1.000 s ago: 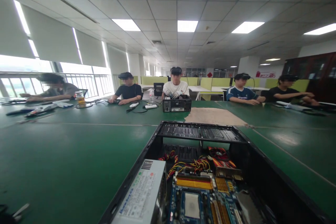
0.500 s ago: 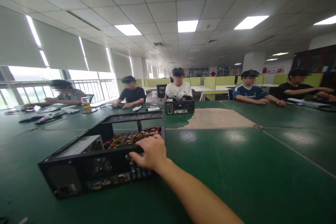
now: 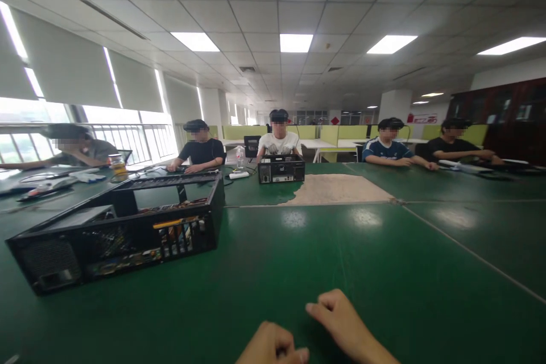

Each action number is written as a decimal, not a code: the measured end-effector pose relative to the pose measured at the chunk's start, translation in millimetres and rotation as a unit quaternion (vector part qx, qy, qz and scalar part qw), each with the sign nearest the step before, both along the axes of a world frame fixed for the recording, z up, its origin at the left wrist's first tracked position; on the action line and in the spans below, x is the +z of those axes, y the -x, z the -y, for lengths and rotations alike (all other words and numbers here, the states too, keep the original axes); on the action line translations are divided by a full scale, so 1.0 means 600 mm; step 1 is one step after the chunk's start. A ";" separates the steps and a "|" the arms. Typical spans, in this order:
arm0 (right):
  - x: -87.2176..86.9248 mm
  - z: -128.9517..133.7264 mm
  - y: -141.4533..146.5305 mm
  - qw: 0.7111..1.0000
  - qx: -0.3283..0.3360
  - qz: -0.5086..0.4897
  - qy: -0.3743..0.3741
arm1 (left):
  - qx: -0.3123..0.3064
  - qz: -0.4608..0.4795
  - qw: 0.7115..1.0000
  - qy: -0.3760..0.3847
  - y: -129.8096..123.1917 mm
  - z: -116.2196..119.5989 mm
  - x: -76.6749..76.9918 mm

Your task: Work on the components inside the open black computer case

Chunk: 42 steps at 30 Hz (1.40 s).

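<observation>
My left hand (image 3: pixel 271 345) is low at the bottom edge of the view, its fingers curled in and the thumb close to them. A little to its right and higher, my right hand (image 3: pixel 342 318) has its fingers folded and the thumb pointing left. The two hands are apart, over the table, and nothing shows in either. The black computer case (image 3: pixel 128 239) lies with its upper side open to the left of both hands, touched by neither. Metal slots and an orange-yellow strip show on its near side.
Across the green table (image 3: pixel 405 273), a person (image 3: pixel 279 139) in white sits behind a second computer case (image 3: pixel 281 170). Other people sit left and right of there. A jar (image 3: pixel 117 166) and gloves (image 3: pixel 87 175) lie at the left, a bottle (image 3: pixel 240 157) near the middle.
My right hand has let go of the case's edge and drawn back toward me, its fingers now curled. My left hand has come into view. The case appears further left as the view shifted right.
</observation>
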State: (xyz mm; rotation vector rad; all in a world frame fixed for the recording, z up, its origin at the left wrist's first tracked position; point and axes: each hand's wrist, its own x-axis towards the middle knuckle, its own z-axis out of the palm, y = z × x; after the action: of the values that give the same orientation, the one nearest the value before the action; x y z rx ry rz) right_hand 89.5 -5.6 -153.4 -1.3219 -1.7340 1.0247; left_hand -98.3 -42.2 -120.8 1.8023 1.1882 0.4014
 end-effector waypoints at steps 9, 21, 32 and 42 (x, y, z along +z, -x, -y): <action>-0.031 0.035 -0.075 0.997 0.039 -0.021 0.062 | 0.009 -0.010 1.000 -0.007 -0.029 -0.013 -0.011; -0.027 0.038 -0.071 0.997 0.059 0.006 0.056 | 0.005 -0.027 0.999 -0.024 -0.028 -0.015 -0.017; -0.019 0.040 -0.067 0.997 0.057 0.029 0.038 | 0.006 -0.055 0.998 -0.033 -0.030 -0.012 -0.015; -0.014 0.045 -0.065 0.996 0.068 0.041 0.035 | 0.005 -0.057 0.998 -0.040 -0.031 -0.014 -0.013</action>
State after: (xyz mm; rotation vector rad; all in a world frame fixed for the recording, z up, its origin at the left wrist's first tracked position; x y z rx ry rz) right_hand 128.6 -32.8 -161.6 -1.3212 -1.8869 1.1295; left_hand -79.6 -33.8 -128.8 1.9106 1.2776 0.3605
